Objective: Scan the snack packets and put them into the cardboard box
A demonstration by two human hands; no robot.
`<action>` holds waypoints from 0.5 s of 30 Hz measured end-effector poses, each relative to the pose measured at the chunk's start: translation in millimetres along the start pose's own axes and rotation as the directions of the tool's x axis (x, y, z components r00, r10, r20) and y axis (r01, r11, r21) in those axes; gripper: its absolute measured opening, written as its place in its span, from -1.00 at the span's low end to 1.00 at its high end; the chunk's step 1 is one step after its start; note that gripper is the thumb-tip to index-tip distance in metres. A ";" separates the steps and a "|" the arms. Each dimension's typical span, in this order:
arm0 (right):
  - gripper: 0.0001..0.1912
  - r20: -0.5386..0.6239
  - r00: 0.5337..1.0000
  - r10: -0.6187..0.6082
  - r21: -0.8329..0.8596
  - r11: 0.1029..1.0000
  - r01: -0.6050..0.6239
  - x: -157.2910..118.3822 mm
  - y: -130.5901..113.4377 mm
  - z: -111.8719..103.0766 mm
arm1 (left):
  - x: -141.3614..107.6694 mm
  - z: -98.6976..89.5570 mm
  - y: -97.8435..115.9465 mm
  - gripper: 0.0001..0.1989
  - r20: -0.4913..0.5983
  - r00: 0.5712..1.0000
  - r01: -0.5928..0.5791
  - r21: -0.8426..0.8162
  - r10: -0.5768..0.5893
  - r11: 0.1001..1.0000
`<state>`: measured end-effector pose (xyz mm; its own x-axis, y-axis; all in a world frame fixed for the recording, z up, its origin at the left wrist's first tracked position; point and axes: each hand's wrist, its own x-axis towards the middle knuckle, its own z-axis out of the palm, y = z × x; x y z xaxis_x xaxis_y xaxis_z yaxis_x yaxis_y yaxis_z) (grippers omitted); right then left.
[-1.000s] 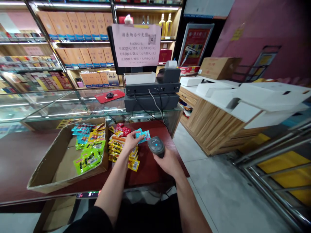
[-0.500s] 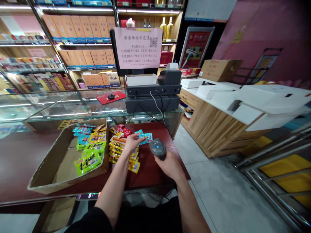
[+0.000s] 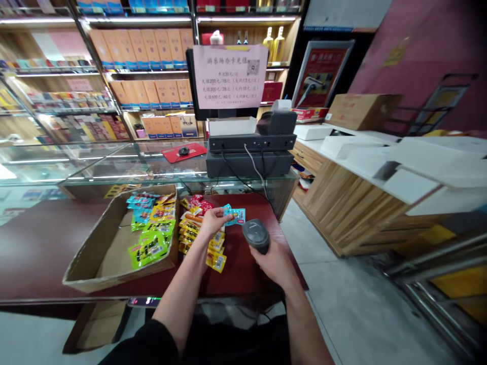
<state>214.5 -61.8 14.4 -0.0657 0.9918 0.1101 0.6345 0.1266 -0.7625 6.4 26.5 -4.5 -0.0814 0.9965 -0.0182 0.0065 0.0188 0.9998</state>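
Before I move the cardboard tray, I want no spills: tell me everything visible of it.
The cardboard tray is brown, shallow and open, with an uneven rim. It sits on the dark red counter. Blue, yellow and green packets lie toward its right side; bare base shows at left. Neither the left hand nor right hand touches it.

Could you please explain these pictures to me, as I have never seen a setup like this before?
There is no robot here: these are a person's two bare hands. Every picture comes from one camera worn on the head, looking forward and down. The left hand pinches a small blue packet; the right hand grips a dark handheld scanner. On the reddish-brown table, a cardboard tray holds blue, yellow and green packets. Beside it lie yellow packets and a few red ones. Behind, a pink sign hangs on a monitor.
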 end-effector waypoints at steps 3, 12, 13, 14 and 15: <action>-0.73 0.016 1.000 0.022 -0.019 1.000 -0.022 4.9 -3.9 2.5 | 3.7 -24.3 24.7 -0.61 -0.040 0.998 -0.045 0.055 0.048 0.997; -0.67 0.144 0.990 -0.001 -0.095 0.995 0.015 29.9 -39.7 32.8 | -4.6 -182.6 111.4 -0.59 -0.252 0.950 -0.121 0.255 0.187 0.959; -0.67 0.159 0.987 -0.006 -0.102 0.995 0.022 31.7 -44.7 37.7 | -7.8 -201.1 113.5 -0.58 -0.274 0.944 -0.111 0.257 0.183 0.960; -0.66 0.178 0.984 -0.013 -0.105 0.994 0.032 33.3 -49.6 42.7 | -10.6 -218.7 113.4 -0.57 -0.309 0.934 -0.102 0.255 0.180 0.962; -0.66 0.198 0.980 -0.018 -0.109 0.993 0.040 34.6 -54.3 47.7 | -12.6 -235.2 111.4 -0.56 -0.350 0.918 -0.099 0.248 0.184 0.964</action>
<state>141.1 -33.4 29.3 -0.2279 0.9737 -0.0043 0.7112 0.1634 -0.6837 -226.3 -3.0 109.0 -0.4228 0.8901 0.1702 0.2611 -0.0601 0.9634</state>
